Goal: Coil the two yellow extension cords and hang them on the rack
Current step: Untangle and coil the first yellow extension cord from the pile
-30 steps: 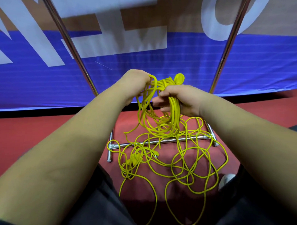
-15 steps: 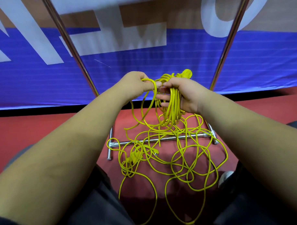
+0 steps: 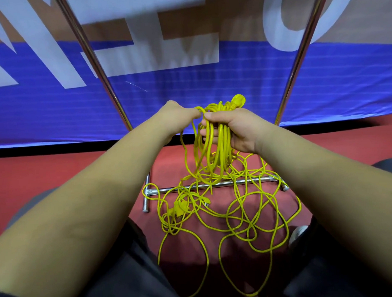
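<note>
**Fresh turn handed across to the bundle**

Compared with one second back: left hand brought in until touching the thumb of the right hand; slightly apart from it before, with a strand arched between. Read as one more turn being laid onto the coiled bundle of thin yellow extension cord.

Right fingers curled tight round that bundle, round yellow plug sticking out above the knuckles. Left fingers closed, pinching a single strand at the top of the bundle.

Bundle held up in front of the chrome tube rack, above its base bar and not touching it.

Lying loose on the red floor: large tangle of yellow cord, draped over the base bar, with paired yellow connectors in the heap. Cannot tell where one cord ends and the other starts.

Judged early in the task: first coil only partial, nothing hung yet
</note>
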`<state>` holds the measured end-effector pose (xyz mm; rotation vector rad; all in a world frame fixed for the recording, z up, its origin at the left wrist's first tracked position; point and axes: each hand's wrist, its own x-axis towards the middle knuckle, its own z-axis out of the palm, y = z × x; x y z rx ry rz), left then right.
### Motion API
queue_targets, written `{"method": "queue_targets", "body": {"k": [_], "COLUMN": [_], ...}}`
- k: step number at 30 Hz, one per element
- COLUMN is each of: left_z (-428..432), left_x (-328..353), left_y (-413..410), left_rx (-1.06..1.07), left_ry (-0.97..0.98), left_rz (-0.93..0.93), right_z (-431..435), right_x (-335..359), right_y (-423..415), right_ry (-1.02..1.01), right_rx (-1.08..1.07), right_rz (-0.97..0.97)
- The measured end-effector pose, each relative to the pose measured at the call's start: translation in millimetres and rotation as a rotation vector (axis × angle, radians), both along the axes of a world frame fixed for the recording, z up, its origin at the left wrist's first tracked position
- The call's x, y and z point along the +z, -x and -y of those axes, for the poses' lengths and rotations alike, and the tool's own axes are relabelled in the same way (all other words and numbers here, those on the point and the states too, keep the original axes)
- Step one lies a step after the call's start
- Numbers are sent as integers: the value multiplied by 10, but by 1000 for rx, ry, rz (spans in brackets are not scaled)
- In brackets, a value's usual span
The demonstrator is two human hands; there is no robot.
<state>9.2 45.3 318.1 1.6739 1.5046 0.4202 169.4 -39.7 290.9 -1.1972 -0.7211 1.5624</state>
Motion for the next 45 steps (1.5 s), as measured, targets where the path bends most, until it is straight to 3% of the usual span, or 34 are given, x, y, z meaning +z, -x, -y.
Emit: {"method": "queue_targets", "body": {"k": [2,4,8,9,13,20,25,31,41,43,45], "left_z": [69,129,327,348,266,294,371,349,252,244,252], "left_x": [9,-6,-84,-113,-167,-29,15,-5,-44,-44,-70], "left_y": [5,7,36,36,15,-36,-127,-151,5,2,30], "left_rx": [6,-154,-629,-673,-562,-336,-227,-142,-308,-271,-335], "left_ry": [-93,-139,163,157,-58,-69,-38,-34,-76,-30,65], "left_rz": [-227,-337,-178,-177,-173,209,372,347,268,220,51], "right_z": [-24,-56,-89,-93,-100,-102,-73,-69,-87,-92,-99], "right_x": [-16,-29,-22,-18,-19,-64,-58,-76,-71,-58,-17], "right_y": [-22,-53,-122,-128,-134,-160,-129,-95,-130,-134,-123], "right_ry": [2,-1,-10,-14,0,15,32,14,69,92,87], "right_rx": [-66,-129,-239,-260,-297,-352,-327,-274,-214,-212,-212], "right_rz": [-7,-17,-38,-45,-97,-99,-132,-73,4,-7,-48]}}
